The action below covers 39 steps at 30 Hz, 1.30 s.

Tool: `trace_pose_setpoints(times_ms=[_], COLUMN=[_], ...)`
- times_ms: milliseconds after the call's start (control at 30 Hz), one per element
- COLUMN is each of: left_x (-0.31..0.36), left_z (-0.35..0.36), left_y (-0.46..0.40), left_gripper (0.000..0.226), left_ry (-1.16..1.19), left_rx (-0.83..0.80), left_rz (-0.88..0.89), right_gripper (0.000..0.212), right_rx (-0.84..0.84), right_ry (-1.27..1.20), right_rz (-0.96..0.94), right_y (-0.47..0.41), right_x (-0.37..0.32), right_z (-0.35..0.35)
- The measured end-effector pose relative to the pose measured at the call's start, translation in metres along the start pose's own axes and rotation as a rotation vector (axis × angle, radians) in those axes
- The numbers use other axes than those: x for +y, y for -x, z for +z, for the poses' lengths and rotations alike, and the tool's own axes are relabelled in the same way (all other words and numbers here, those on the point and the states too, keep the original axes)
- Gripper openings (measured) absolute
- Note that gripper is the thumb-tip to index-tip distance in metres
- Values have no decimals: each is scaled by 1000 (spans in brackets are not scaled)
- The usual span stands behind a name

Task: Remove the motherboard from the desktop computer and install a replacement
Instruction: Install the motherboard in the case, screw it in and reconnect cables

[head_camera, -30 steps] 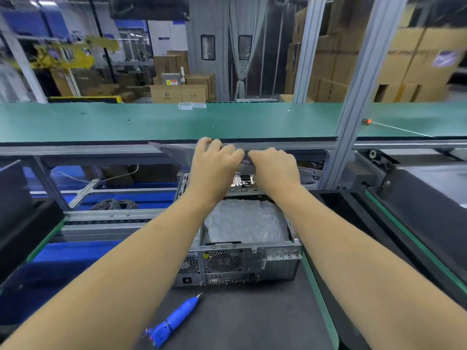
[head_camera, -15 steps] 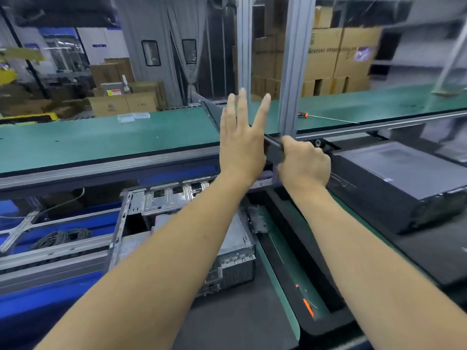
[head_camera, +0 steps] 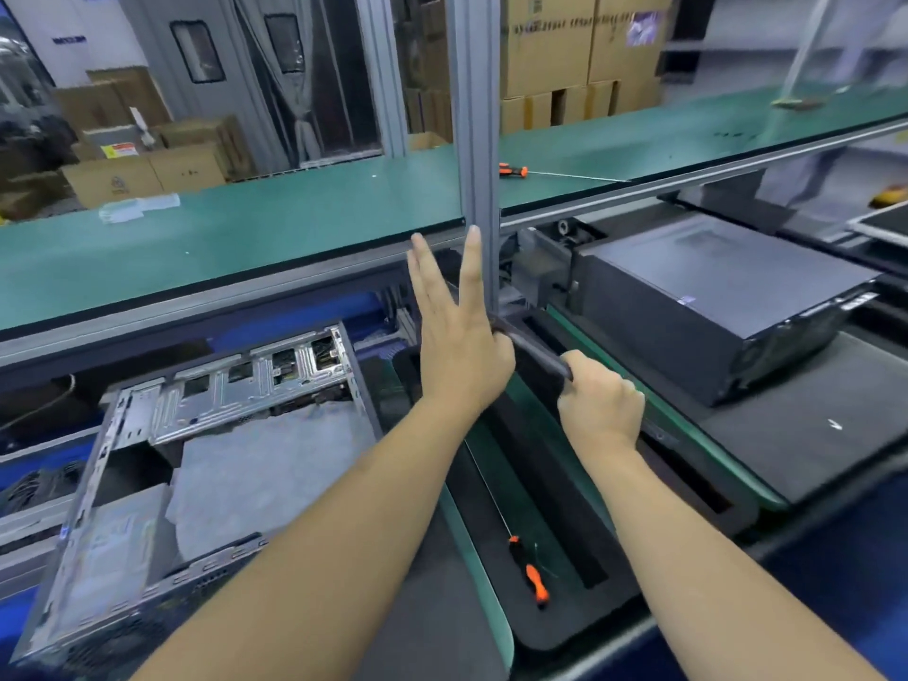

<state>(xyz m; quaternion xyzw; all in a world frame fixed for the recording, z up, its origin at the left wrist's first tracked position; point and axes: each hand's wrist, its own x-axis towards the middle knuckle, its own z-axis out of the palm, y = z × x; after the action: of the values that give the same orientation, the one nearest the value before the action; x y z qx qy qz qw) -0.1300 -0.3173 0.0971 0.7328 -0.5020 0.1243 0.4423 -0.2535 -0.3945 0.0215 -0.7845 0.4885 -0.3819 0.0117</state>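
- The right hand [head_camera: 600,403] is clenched round the near edge of a dark side panel [head_camera: 533,347], seen almost edge-on, held above the black tray [head_camera: 565,508] at the table's middle.
- The left hand [head_camera: 459,351] is spread wide, fingers straight and pointing up, its palm flat against the panel's face; it steadies rather than grips.
- The desktop computer [head_camera: 206,464] lies open on its side toward the table's left edge, well apart from both hands. A grey padded sheet [head_camera: 275,464] covers much of its inside, so the motherboard itself cannot be made out.
- Only one hand truly holds the panel. If the flat palm slides, the panel could probably twist out of that grip and drop onto the tray.
- The upright aluminium post [head_camera: 475,140] stands just behind the panel's far end; swinging the panel further could knock it there.
- An orange-handled screwdriver [head_camera: 528,572] lies in the tray near the table's front edge; setting the panel down on it would leave the panel rocking.
- A closed black computer case [head_camera: 727,307] sits to the right, close enough to catch a careless corner.
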Motion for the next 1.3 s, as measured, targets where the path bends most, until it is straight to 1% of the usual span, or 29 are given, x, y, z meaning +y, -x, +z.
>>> trace_pose_setpoints(times_ms=[33, 100, 200, 300, 333, 367, 433, 500, 600, 667, 733, 767, 833, 867, 900, 967, 1033, 1067, 1100, 1167, 1300], left_x=[-3, -11, -15, -20, -21, -21, -14, 0, 23, 31, 33, 32, 26, 22, 19, 17, 16, 16, 17, 24, 28], left_z=[4, 10, 22, 34, 39, 43, 50, 58, 67, 71, 75, 78, 86, 91, 95, 99, 100, 101, 101, 102, 103], left_y=[2, 3, -5, -26, -31, -35, -41, -45, -46, -48, -47, -46, -39, -35, -31, -26, -25, -24, -22, -18, -9], left_gripper=[116, 112, 91, 65, 57, 52, 50, 50, 55, 60, 63, 63, 62, 62, 60, 48, 35, 33, 32, 30, 30], left_ry=[73, 295, 615, 775, 797, 774, 708, 689, 647, 638, 636, 639, 620, 598, 577, 540, 510, 487, 462, 433, 375], left_rx=[-3, -16, 43, 125, 149, 176, 226, 252, 268, 252, 186, 134, 4, -41, -59, -45, -31, -30, -34, -42, -37], left_rz=[-23, -159, -506, -842, -902, -917, -877, -801, -669, -579, -541, -538, -558, -569, -574, -566, -530, -498, -461, -397, -290], right_gripper=[22, 25, 35, 47, 48, 49, 50, 51, 48, 47, 49, 49, 48, 47, 45, 45, 55, 59, 61, 61, 67], right_rx=[1, -11, 55, 167, 192, 207, 226, 257, 293, 286, 202, 123, -99, -203, -282, -397, -509, -563, -602, -648, -651], right_ry=[-15, -28, -47, -80, -88, -98, -123, -153, -232, -295, -339, -333, -213, -151, -147, -287, -487, -571, -621, -638, -569], right_rz=[-18, -37, -111, -233, -256, -264, -246, -202, -144, -131, -85, -31, 110, 162, 191, 208, 190, 169, 139, 90, 130], right_y=[1, 0, -6, -12, -14, -15, -16, -15, -12, -17, -22, -26, -32, -34, -35, -35, -35, -35, -34, -32, -24], right_x=[7, 21, 40, 48, 48, 50, 55, 60, 66, 70, 76, 79, 85, 89, 94, 100, 99, 96, 91, 84, 79], right_z=[7, 21, 38, 49, 51, 52, 53, 54, 55, 59, 65, 69, 78, 83, 87, 90, 88, 86, 85, 86, 91])
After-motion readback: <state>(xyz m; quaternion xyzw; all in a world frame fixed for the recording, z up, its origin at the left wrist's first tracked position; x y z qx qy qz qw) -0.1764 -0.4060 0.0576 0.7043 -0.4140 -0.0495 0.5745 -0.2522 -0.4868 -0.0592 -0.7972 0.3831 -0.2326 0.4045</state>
